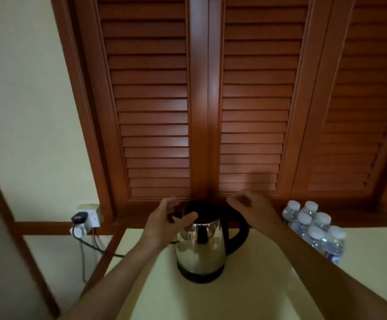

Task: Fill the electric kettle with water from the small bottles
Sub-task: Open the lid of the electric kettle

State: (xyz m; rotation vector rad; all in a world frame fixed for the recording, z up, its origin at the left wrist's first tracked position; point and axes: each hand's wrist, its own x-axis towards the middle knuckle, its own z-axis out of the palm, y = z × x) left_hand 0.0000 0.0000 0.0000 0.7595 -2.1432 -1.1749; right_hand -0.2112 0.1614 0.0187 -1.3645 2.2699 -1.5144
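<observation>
L hand [167, 224]: fingers spread, nothing held.
R hand [250, 209]: fingers bent loose, nothing held.
Kettle [200, 247]: set btw. the fingers.

head cam, fwd-down, close over kettle [199, 250]

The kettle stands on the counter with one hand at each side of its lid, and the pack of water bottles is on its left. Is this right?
Not quite. The head view shows the pack of bottles to the right of the kettle, not the left. The rest holds: kettle on the counter, left hand and right hand beside its lid.
</observation>
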